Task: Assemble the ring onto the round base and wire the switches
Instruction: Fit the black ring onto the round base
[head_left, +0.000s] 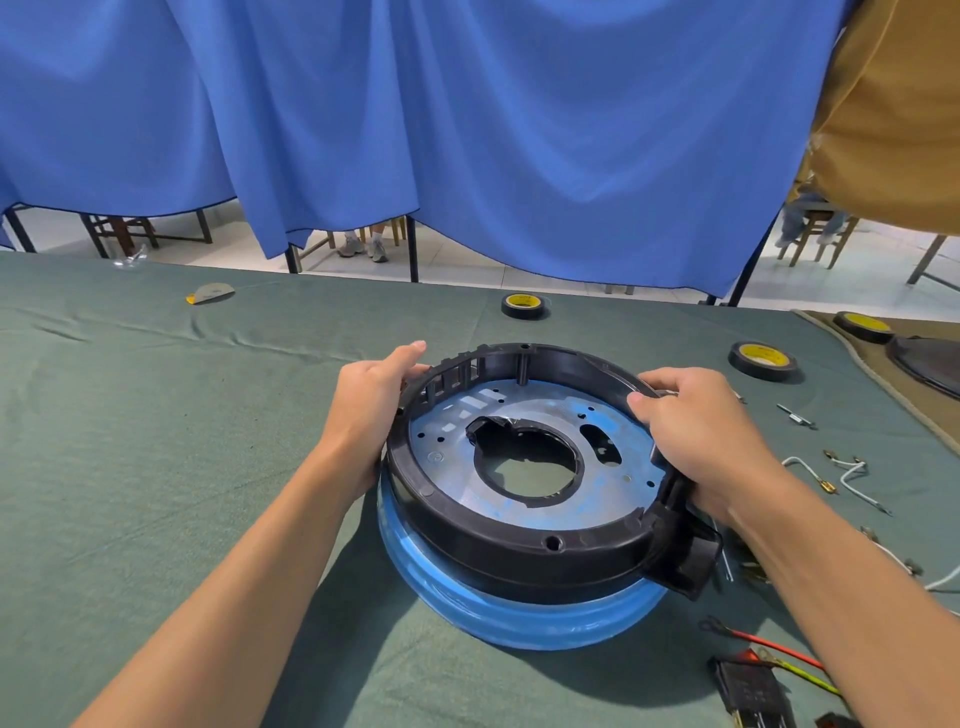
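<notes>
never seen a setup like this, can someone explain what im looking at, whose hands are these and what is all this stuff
There is one picture, taken by a camera worn on a person's head, looking down at their own bare hands. The left hand and right hand grip opposite sides of a black ring, which sits on a round blue base. Both rest on a table covered in green cloth. Nearby lie rolls of black tape, loose white wires and a black switch with coloured wires.

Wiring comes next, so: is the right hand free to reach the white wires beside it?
Probably not yet: the right hand grips the black ring. Nothing lies between it and the white wires.
</notes>
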